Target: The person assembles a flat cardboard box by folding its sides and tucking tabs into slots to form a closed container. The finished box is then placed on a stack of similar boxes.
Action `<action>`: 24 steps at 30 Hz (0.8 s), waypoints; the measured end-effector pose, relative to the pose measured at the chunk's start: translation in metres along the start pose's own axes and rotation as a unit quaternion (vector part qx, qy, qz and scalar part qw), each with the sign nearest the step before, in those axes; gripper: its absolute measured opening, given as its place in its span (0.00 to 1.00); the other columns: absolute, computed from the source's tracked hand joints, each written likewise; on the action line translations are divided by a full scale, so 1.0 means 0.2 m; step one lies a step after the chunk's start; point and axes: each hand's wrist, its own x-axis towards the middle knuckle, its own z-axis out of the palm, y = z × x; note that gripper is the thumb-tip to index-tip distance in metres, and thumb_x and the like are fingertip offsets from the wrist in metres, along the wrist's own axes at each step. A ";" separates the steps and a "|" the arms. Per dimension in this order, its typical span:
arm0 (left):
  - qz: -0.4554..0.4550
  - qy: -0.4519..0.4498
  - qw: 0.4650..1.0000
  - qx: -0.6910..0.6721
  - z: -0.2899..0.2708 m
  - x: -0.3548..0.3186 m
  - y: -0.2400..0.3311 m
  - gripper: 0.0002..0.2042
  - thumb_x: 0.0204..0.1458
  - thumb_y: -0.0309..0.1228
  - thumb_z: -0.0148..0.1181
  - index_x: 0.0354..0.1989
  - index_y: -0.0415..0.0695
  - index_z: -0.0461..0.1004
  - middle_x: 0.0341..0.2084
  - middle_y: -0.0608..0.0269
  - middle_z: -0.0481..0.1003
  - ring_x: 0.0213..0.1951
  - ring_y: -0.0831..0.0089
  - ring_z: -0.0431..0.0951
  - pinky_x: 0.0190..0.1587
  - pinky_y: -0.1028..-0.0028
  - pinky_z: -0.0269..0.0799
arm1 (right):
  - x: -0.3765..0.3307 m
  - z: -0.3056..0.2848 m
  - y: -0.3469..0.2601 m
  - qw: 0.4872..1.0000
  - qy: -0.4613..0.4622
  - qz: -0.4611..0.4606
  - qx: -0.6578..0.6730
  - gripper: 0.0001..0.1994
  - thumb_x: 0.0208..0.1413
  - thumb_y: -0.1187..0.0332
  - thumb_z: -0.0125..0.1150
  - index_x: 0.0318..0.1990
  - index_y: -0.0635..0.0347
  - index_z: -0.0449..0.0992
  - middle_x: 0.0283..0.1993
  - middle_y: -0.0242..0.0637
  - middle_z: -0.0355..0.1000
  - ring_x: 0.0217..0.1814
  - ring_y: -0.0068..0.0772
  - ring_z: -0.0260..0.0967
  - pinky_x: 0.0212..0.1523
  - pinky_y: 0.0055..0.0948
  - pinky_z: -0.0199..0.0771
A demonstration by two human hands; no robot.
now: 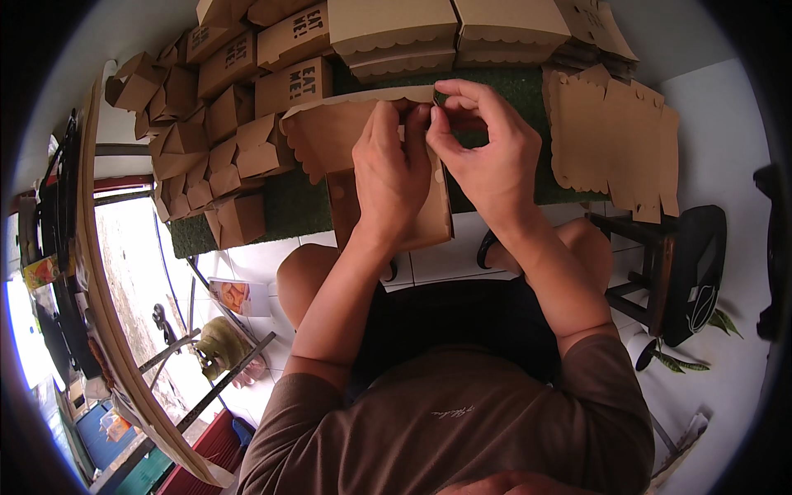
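Observation:
A partly folded brown cardboard box (326,132) with a scalloped lid edge stands in front of me at the near edge of a green turf-covered table (301,206). My left hand (392,173) is closed on the box's upper right part, its fingers curled over the cardboard. At that same corner my right hand (491,144) pinches with thumb and forefinger, the tips close to the left fingers. The exact tab between the fingertips is mostly hidden. Below my left hand, the box's inner wall (429,219) shows small round spots.
Small folded brown boxes (239,107) are heaped at the left. Larger scalloped boxes (392,33) stand stacked at the back. Flat cardboard blanks (615,136) lie at the right. A dark wooden stool (656,264) stands beside my right knee, with a black bag (697,272) beyond it.

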 end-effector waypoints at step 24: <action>0.019 0.162 0.986 -0.024 0.02 -0.04 0.05 0.14 0.55 0.22 0.84 0.37 0.44 0.79 0.30 0.68 0.87 0.29 0.75 0.90 0.28 0.76 0.82 | -0.02 -0.02 0.06 0.988 -0.033 0.044 0.144 0.20 0.69 0.91 0.49 0.58 0.69 0.85 0.52 0.41 0.90 0.55 0.31 0.91 0.51 0.25 0.87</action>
